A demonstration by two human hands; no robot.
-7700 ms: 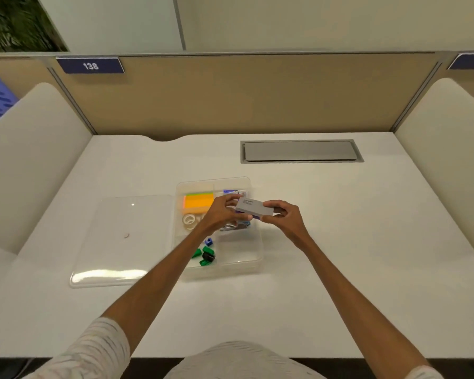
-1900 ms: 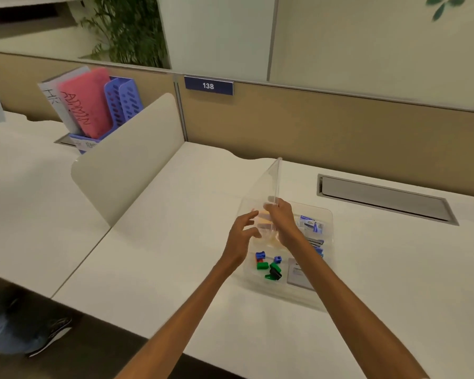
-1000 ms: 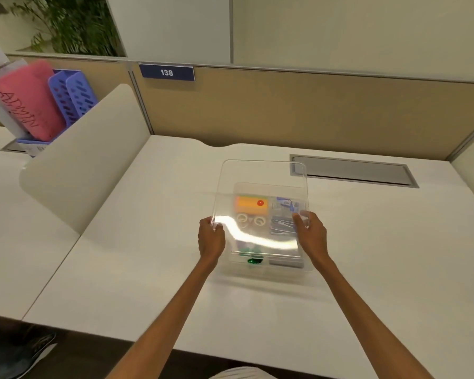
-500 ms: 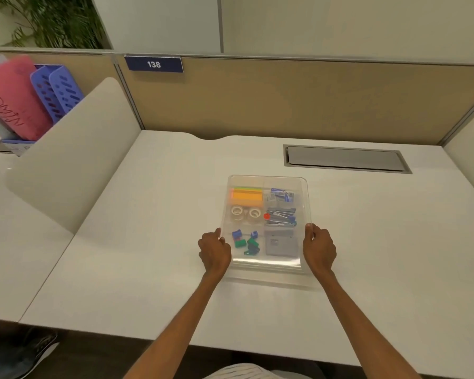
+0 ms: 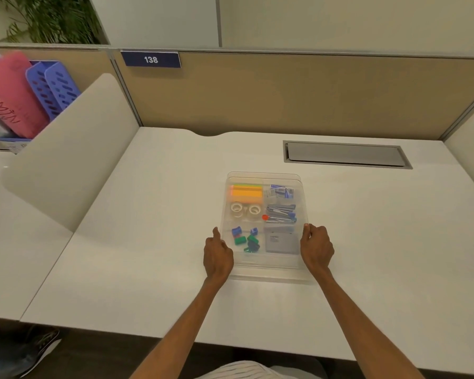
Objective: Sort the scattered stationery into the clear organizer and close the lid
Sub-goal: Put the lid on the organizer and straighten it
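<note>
Sitting mid-desk [image 5: 367, 242]: clear organizer [image 5: 264, 266], lid [image 5: 263, 177] lying flat on top. Flanking near corners: left hand [image 5: 218, 255] and right hand [image 5: 316, 248], fingers curled against side edges, pinching lightly. Probably handling light, stiff, slick; pressing at rim corners likely seating it best.

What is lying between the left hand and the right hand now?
In the head view, the clear organizer lies between the left hand and right hand.
</note>
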